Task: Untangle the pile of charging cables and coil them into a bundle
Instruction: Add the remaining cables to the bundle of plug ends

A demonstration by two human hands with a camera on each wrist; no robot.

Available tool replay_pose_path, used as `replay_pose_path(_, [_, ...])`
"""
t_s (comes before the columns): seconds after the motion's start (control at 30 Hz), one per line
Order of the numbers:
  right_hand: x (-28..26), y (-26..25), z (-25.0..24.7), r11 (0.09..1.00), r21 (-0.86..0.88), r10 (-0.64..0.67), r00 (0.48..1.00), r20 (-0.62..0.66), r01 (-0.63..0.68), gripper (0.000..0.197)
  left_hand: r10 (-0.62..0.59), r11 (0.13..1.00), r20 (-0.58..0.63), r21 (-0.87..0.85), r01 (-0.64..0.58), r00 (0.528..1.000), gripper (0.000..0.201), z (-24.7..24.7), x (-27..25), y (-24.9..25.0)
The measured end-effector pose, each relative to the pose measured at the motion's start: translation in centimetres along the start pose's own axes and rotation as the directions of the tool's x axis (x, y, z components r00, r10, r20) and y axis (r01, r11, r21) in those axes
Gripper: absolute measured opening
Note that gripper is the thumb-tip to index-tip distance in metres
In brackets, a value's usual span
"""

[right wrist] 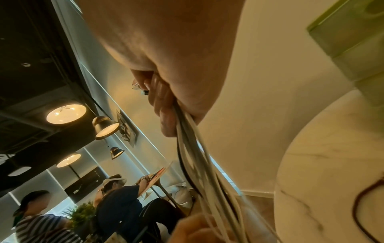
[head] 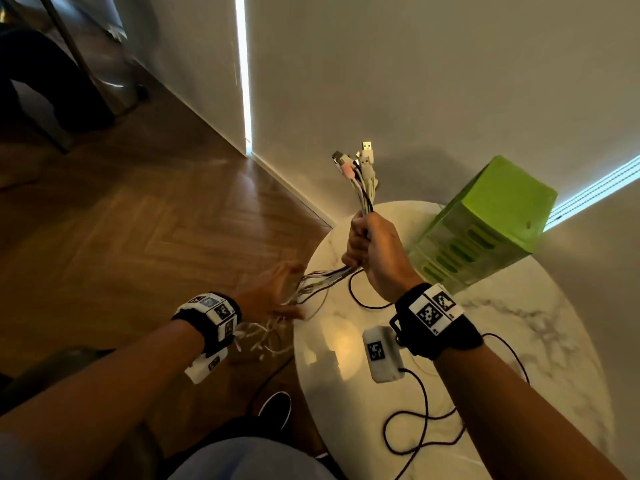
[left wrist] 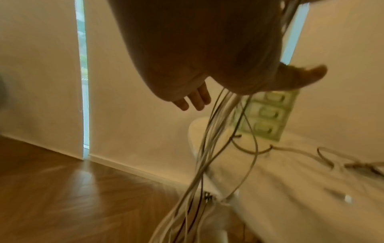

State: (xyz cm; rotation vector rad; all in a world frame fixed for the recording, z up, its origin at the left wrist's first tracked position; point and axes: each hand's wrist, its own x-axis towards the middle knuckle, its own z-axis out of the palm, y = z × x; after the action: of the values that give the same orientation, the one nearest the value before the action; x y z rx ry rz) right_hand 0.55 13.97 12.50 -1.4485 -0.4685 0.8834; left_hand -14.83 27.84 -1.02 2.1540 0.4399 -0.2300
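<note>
My right hand (head: 362,242) is raised over the far edge of the white marble table (head: 561,358) and grips a bundle of charging cables (head: 363,199) in a fist. Their white, pink and black plug ends (head: 362,164) stick up above the fist. In the right wrist view my fingers (right wrist: 164,106) curl round the cables (right wrist: 195,152). Below the fist the strands run left to my left hand (head: 277,296), which is blurred. Its fingers (left wrist: 195,100) are straight, its thumb (left wrist: 305,77) is spread, and the cables (left wrist: 209,144) slide past the palm. Loose white ends (head: 263,339) hang off the table's edge.
A green plastic drawer box (head: 485,223) stands at the back of the table against the wall. A thin black wire (head: 419,427) from my wrist device loops on the near tabletop. Wooden floor lies to the left, with my shoe (head: 277,408) below. Seated people (right wrist: 116,202) are across the room.
</note>
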Motion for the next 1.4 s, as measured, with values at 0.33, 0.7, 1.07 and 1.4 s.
replay_pose_path(0.33, [0.2,3.4,0.9,0.951,-0.276,-0.025,0.925,0.380,0.139,0.021,0.238,0.775,-0.134,-0.571,-0.271,0.962,0.049,-6.6,0.9,11.5])
replay_pose_path(0.7, [3.9,10.0,1.1,0.715,-0.670,0.235,0.834,0.499,0.199,0.026,0.260,0.878,0.145,-0.447,-0.171,0.955,0.055,-9.5,0.2,11.5])
replay_pose_path(1.07, [1.7,13.0,-0.6,0.751,-0.650,0.103,0.952,0.288,0.116,0.056,0.148,0.722,-0.101,-0.669,-0.177,0.984,0.031,-5.6,4.9,12.7])
replay_pose_path(1.4, [-6.4,15.7,-16.2,0.670,-0.673,0.269,0.947,-0.173,-0.313,0.017,0.204,0.786,0.087,-0.609,-0.110,0.975,0.031,0.4,8.6,17.9])
